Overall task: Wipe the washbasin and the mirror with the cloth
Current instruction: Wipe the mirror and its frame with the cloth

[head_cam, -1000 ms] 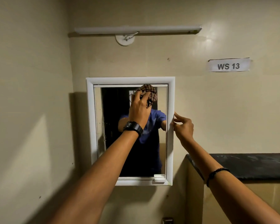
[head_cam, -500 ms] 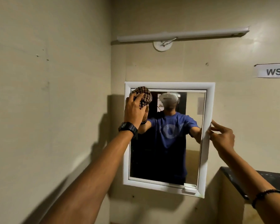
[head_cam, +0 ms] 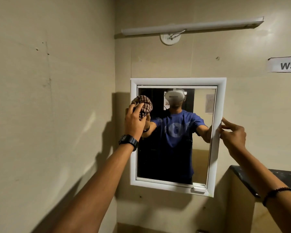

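A white-framed mirror (head_cam: 220, 101) hangs on the beige wall ahead. My left hand (head_cam: 134, 121), a black watch on its wrist, grips a bunched brown checked cloth (head_cam: 144, 105) and presses it against the glass at the mirror's upper left corner. My right hand (head_cam: 233, 135) pinches the mirror's right frame edge with thumb and fingers at mid height. A person in a blue shirt is reflected in the glass. The washbasin is out of view.
A tube light (head_cam: 191, 26) is mounted above the mirror. A paper label reading "WS" (head_cam: 284, 64) is stuck on the wall at the right. A dark stone counter (head_cam: 289, 178) juts out at lower right. The left side wall is close.
My left hand has slid the cloth leftward across the top of the glass, from the middle to the upper left corner. My right hand has stayed on the right frame edge.
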